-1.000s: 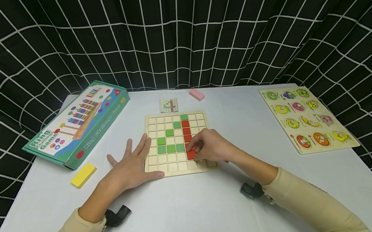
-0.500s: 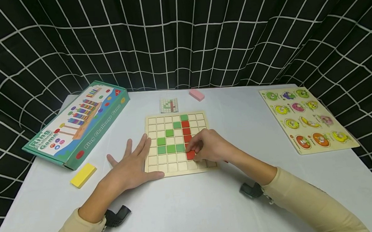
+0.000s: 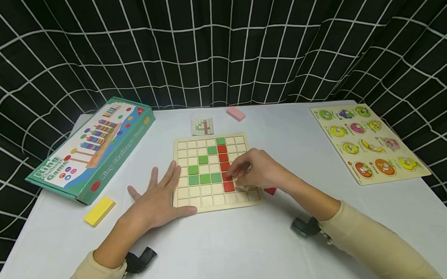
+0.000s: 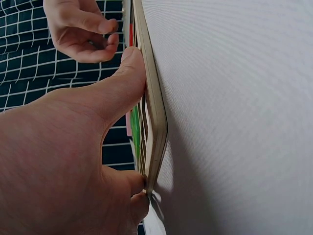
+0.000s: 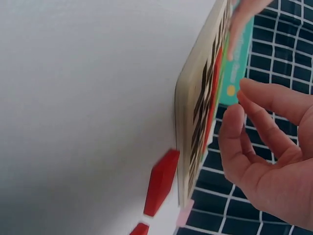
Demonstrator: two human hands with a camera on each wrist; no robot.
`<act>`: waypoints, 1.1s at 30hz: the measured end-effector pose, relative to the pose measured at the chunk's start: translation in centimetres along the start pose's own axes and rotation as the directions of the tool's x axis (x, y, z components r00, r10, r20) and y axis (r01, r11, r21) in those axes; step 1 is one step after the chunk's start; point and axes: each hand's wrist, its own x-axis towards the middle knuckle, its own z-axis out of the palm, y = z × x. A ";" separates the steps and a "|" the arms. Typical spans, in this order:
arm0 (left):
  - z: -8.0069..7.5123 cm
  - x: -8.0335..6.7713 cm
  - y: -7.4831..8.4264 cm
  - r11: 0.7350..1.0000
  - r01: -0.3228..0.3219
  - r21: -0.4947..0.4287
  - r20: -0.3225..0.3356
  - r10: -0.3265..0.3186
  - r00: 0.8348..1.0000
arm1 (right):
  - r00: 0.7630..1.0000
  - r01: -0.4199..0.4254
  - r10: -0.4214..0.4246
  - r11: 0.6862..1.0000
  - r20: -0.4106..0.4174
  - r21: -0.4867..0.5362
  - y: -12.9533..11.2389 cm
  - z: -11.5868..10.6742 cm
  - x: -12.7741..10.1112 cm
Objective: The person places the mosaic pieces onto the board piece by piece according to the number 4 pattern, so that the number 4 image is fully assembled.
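A wooden grid board (image 3: pixel 245 197) lies at the table's middle, with green tiles (image 3: pixel 204 179) in a diagonal and a row, and a column of red tiles (image 3: pixel 222 157). My left hand (image 3: pixel 169 188) lies flat beside the board's left front corner, its thumb against the board's edge (image 4: pixel 152 112). Over the board's right side hovers my right hand (image 3: pixel 236 174), fingers loosely curled and holding nothing (image 5: pixel 244 127). Just below its fingertips the lowest red tile (image 3: pixel 228 187) sits in its cell. A loose red tile (image 3: pixel 270 191) lies on the table at the board's right edge (image 5: pixel 161 183).
A green Ring Challenge Game box (image 3: pixel 91 148) lies at the left, with a yellow block (image 3: pixel 100 210) in front of it. A small pattern card (image 3: pixel 202 126) and a pink block (image 3: pixel 236 113) lie behind the board. A fruit puzzle board (image 3: pixel 368 142) lies at the right.
My right hand has let go of the lowest red tile and lifted a little up and back. The loose red tile beside the board has come into sight. The left hand has not moved.
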 end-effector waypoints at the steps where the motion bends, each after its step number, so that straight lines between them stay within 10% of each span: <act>1: 0.0 0.0 0.0 1.000 -0.001 0.001 -0.001 0.001 1.000 | 1.000 -0.002 0.002 1.000 -0.003 -0.002 0.0 -0.2 -0.1; 33: 0.0 0.0 0.1 1.000 -0.004 0.006 -0.004 0.004 1.000 | 0.999 0.000 0.000 1.000 0.041 0.011 4.6 -4.1 -4.6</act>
